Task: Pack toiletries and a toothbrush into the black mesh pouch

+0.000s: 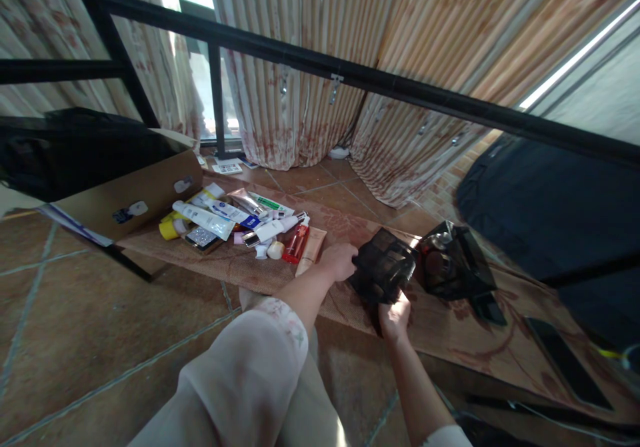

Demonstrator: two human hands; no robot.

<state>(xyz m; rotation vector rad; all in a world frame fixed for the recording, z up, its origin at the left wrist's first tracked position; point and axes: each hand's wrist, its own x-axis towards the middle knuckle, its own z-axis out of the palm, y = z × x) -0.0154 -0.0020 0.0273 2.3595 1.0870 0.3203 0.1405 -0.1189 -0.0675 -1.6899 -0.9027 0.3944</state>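
A black see-through mesh organizer (381, 260), seemingly divided into compartments, is tilted just above or on the cloth-covered bench. My left hand (341, 262) is closed on its left edge. At its near lower right edge, my right hand (395, 312) holds it too, fingers partly hidden. To the left lies a pile of cosmetics: a red bottle (297, 239), a peach tube (313, 246) beside my left wrist, a white tube (204, 219) and a glittery compact (202, 238). Right of the organizer stands a second black container (453, 264) with items inside.
A cardboard box (145, 190) with a black bag on it stands at the bench's left end. A dark phone (567, 360) lies at the right end. A black metal rail (300, 57) crosses behind, before the curtains (310, 114). Tiled floor (100, 327) lies below.
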